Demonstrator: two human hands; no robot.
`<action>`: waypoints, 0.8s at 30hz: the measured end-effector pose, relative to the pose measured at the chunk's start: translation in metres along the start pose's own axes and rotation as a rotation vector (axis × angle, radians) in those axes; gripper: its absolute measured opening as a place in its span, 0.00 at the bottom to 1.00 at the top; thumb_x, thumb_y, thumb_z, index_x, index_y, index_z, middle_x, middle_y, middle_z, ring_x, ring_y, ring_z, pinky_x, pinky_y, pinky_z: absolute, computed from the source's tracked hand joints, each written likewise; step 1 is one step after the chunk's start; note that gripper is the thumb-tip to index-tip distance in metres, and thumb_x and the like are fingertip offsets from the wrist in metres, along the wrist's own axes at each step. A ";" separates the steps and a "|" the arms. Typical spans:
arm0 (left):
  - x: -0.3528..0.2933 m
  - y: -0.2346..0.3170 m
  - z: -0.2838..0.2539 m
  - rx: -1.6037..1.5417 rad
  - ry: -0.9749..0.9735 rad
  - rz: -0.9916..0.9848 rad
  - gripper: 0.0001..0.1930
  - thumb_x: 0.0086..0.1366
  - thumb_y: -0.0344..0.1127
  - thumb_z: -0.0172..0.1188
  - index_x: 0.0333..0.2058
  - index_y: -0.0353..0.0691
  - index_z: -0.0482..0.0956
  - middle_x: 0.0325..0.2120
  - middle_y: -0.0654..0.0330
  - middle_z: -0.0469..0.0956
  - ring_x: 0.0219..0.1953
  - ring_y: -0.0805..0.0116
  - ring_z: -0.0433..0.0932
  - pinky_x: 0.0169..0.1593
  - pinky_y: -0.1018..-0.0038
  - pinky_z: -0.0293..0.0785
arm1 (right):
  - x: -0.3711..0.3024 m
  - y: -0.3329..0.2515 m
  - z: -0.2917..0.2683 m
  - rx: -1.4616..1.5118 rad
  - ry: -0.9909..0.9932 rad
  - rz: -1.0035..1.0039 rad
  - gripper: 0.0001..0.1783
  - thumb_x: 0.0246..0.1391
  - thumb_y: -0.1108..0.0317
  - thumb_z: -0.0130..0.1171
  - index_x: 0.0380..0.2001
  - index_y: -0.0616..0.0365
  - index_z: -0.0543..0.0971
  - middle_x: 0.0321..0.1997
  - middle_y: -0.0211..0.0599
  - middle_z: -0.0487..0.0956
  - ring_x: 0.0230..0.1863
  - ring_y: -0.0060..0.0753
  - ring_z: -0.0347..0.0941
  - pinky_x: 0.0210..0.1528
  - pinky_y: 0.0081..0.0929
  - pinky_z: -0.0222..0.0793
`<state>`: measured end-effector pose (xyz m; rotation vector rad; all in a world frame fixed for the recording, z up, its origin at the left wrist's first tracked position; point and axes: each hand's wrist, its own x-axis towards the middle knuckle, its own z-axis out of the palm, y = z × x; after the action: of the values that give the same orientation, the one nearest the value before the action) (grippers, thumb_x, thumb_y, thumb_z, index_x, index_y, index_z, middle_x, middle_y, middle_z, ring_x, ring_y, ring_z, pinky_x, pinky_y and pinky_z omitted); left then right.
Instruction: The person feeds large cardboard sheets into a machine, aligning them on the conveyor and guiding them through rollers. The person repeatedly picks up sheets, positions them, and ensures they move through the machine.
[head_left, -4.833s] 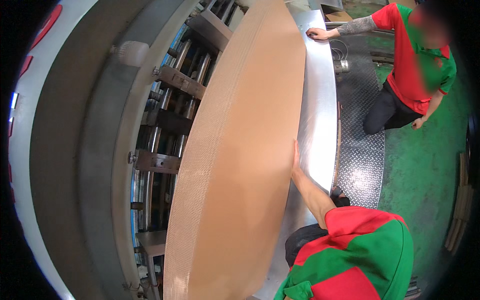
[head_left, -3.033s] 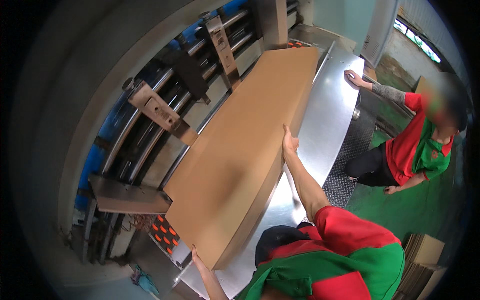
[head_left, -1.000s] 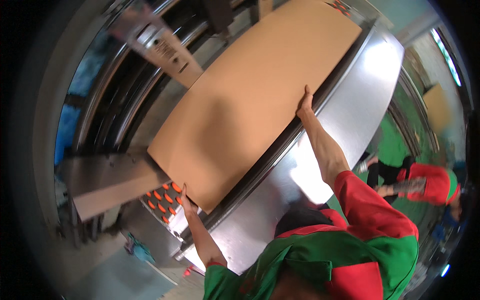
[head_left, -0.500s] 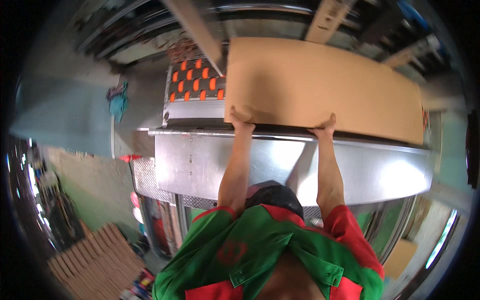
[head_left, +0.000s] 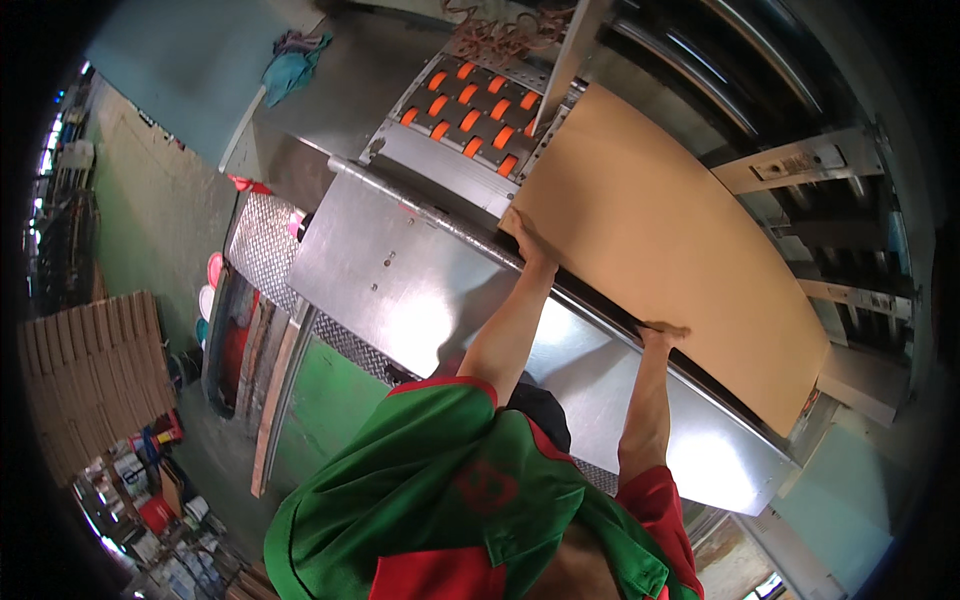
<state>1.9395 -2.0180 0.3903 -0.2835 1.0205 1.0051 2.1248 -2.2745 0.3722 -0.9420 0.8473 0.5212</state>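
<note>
A large, flat brown cardboard sheet lies on the machine bed beyond a dark slot. My left hand grips its near edge close to the left corner. Farther right along that edge, my right hand is closed on the sheet, with fingers showing on top. The undersides of both hands are hidden. Both arms reach across a shiny metal ledge.
Orange rollers sit in a metal plate left of the sheet. Metal brackets and dark bars stand beyond it. A teal cloth rests at the upper left. Stacked cardboard lies lower left.
The view has turned, so the machine and sheet now slant down to the right. Both hands stay at the sheet's near edge.
</note>
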 end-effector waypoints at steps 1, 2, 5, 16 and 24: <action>-0.003 -0.001 -0.003 -0.097 -0.067 0.013 0.51 0.55 0.75 0.55 0.66 0.40 0.60 0.64 0.55 0.61 0.62 0.56 0.64 0.64 0.61 0.60 | 0.001 0.001 0.002 0.076 0.052 -0.009 0.47 0.54 0.28 0.37 0.71 0.38 0.50 0.77 0.37 0.44 0.76 0.55 0.34 0.69 0.68 0.31; -0.002 -0.001 -0.004 -0.234 -0.159 0.035 0.51 0.56 0.77 0.51 0.66 0.42 0.59 0.65 0.56 0.60 0.63 0.56 0.63 0.65 0.62 0.59 | 0.002 0.002 0.002 0.151 0.103 -0.021 0.48 0.54 0.27 0.36 0.72 0.38 0.47 0.78 0.38 0.40 0.76 0.56 0.31 0.71 0.68 0.27; 0.024 -0.003 -0.016 -0.351 0.052 0.004 0.48 0.60 0.79 0.38 0.67 0.48 0.59 0.66 0.60 0.60 0.65 0.58 0.60 0.67 0.64 0.55 | 0.006 0.003 0.000 0.382 0.269 -0.047 0.51 0.54 0.24 0.32 0.73 0.39 0.40 0.78 0.40 0.30 0.76 0.59 0.31 0.71 0.70 0.29; 0.037 -0.023 -0.025 -0.181 -0.039 0.038 0.44 0.66 0.74 0.31 0.67 0.45 0.58 0.67 0.59 0.58 0.67 0.57 0.58 0.67 0.68 0.57 | 0.023 -0.006 -0.015 0.408 0.207 -0.009 0.68 0.46 0.21 0.41 0.67 0.53 0.17 0.77 0.47 0.27 0.76 0.59 0.27 0.73 0.65 0.30; 0.015 -0.013 -0.009 -0.073 0.180 -0.020 0.49 0.65 0.75 0.30 0.66 0.35 0.58 0.65 0.55 0.61 0.64 0.56 0.64 0.64 0.66 0.62 | -0.026 0.007 0.016 0.317 0.096 -0.047 0.62 0.43 0.15 0.30 0.73 0.44 0.45 0.78 0.38 0.38 0.77 0.56 0.27 0.72 0.63 0.25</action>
<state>1.9463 -2.0224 0.3705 -0.4497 1.1422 1.0128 2.1109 -2.2577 0.3952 -0.6975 0.9600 0.2912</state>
